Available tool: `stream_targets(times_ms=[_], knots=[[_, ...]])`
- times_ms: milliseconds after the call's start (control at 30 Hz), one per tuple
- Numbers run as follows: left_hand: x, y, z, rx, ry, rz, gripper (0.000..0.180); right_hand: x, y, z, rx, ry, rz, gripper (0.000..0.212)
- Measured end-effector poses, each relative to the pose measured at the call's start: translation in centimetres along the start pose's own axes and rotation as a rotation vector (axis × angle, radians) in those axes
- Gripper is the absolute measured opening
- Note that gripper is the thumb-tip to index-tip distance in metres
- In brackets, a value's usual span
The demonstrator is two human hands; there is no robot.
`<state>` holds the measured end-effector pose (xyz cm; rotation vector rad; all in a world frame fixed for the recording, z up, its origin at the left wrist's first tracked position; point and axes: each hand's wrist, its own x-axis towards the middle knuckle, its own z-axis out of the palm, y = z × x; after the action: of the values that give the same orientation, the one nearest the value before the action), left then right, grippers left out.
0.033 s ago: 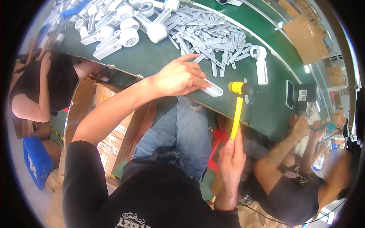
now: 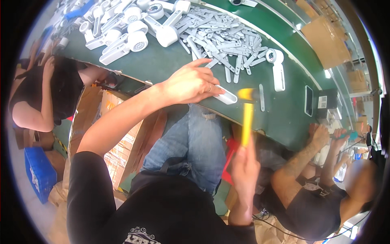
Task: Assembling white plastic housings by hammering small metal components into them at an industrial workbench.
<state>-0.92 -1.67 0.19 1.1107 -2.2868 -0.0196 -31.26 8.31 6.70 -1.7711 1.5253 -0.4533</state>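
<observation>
Bent over the near edge of the table, my left hand (image 2: 193, 84) presses on a white handheld fan (image 2: 227, 96). Only its handle end shows past my fingers; the rest is hidden under the hand. My right hand (image 2: 245, 164) is wrapped round the yellow handle of a mallet (image 2: 247, 118). The mallet's head, slightly blurred, is just right of the fan handle, with a small gap between them in the picture. One loose grey strip (image 2: 261, 97) lies on the green table right of the mallet.
A heap of grey strips (image 2: 227, 40) and a pile of white handheld fans (image 2: 138, 40) cover the far side of the table (image 2: 170, 65). One fan (image 2: 278, 71) lies apart near a phone (image 2: 308, 101). Co-workers sit left and right; a co-worker's hands (image 2: 321, 136) are at the right edge.
The mallet has swung left, toward the fan handle, uncovering more of the loose grey strip. My right hand moved slightly left with it. My left hand has stayed in place.
</observation>
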Motion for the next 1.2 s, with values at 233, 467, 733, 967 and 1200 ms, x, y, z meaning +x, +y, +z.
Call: stream_targets(times_ms=[233,467,733,967,1200], knots=[[3.1,0.9,-0.5,0.034,-0.174,0.202,0.039,-0.7,0.9,-0.8,0.354,0.009,0.051,0.055],[2.6,1.8,-1.8,-0.042,-0.121,0.128,0.032,-1.5,2.8,-0.8,0.624,-0.039,0.046,0.060],[-4.0,2.9,1.2,-0.081,0.232,-0.301,0.036,-0.5,0.0,0.2,0.404,-0.085,0.059,0.057],[-3.3,3.0,1.3,-0.062,0.283,-0.248,0.033,2.7,0.5,3.2,-0.058,0.000,-0.142,0.058],[-3.7,2.9,1.0,-0.088,0.266,-0.295,0.028,3.4,-0.7,2.7,-0.103,-0.032,-0.076,0.055]])
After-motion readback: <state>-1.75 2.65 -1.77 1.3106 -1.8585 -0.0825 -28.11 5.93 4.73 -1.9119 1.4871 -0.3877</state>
